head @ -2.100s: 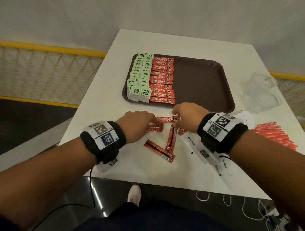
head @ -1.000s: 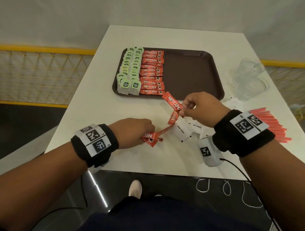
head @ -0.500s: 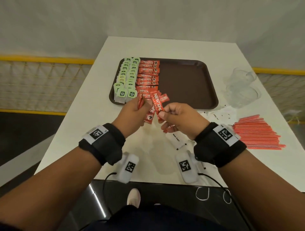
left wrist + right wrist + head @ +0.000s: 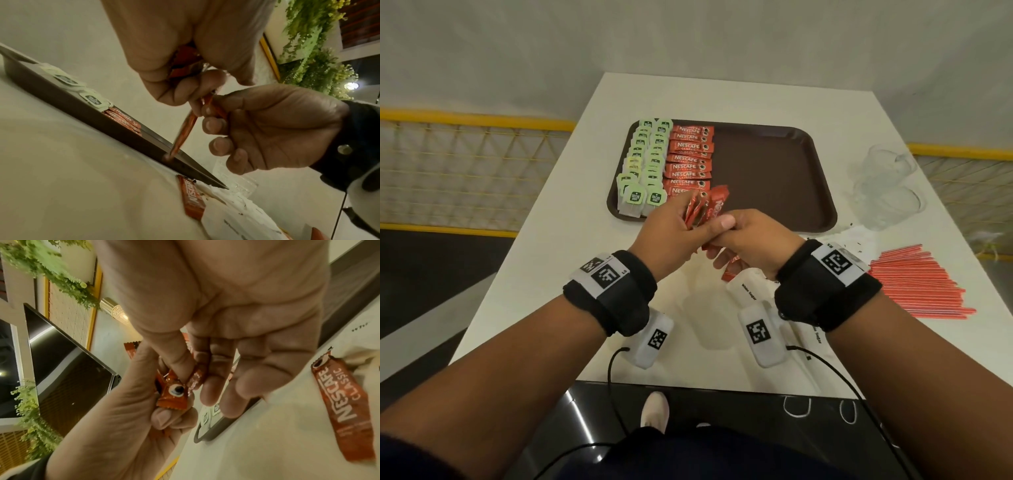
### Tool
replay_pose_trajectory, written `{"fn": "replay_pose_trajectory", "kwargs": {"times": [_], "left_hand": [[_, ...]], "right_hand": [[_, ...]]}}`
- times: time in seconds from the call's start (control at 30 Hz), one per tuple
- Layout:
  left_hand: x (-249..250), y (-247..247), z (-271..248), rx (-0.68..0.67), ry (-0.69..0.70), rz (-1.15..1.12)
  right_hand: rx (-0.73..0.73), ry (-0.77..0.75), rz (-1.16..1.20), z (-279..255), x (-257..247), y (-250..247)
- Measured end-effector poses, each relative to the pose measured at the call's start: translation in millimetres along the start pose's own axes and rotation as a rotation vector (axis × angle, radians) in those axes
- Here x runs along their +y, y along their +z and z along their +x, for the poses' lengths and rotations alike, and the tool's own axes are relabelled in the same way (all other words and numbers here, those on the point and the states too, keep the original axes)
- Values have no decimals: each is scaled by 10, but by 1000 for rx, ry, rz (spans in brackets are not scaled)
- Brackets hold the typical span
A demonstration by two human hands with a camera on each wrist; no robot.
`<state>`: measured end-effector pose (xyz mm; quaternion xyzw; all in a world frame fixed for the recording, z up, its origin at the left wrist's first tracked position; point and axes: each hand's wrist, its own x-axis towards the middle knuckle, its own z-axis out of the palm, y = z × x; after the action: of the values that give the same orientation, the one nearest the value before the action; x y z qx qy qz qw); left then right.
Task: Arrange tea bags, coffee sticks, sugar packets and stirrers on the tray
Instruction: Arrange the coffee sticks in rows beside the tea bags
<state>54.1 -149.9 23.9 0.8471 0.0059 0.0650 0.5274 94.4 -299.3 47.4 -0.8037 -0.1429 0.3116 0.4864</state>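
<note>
table (image 4: 558,240): white, fills the middle of the scene
cups (image 4: 883,185): clear plastic, far right on the table
railing (image 4: 465,161): yellow mesh, left of the table
plants (image 4: 312,48): green, hanging, far off
shoe (image 4: 654,409): pale, on the floor, near

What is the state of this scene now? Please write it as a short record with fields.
left hand: grips a bunch of coffee sticks above the near edge of the tray
right hand: pinches the same bunch
tray: brown; tea bags in two columns on the left, a column of coffee sticks beside them, the rest bare
sugar packets: on the table, off the tray
stirrers: red pile on the table, right of the tray
loose coffee stick: lies on the table
</note>
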Motion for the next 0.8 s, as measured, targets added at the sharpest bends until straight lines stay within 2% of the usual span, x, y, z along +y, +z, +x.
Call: {"fn": "replay_pose_trajectory", "kwargs": {"times": [0.17,0.33,0.43,0.5,0.63,0.73,0.8], "left_hand": [[-88,-55,63,11,-41,12],[-156,-160,91,38,-111,-118],[-192,-245,103,46,-144,-143],[-221,-298,113,37,-162,-130],[-233,-317,145,-109,-163,55],[-200,-222,219,-222,-97,288],[-176,-134,292,-249,-38,453]], "right_hand": [[-49,-20,-185,65,-53,-68],[25,-37,-688,175,-63,-311],[-22,31,-946,236,27,-365],[-67,2,-1042,263,108,-318],[-132,-12,-1174,313,129,-196],[-150,13,-1212,351,73,-157],[-144,0,-1217,364,77,-150]]}}
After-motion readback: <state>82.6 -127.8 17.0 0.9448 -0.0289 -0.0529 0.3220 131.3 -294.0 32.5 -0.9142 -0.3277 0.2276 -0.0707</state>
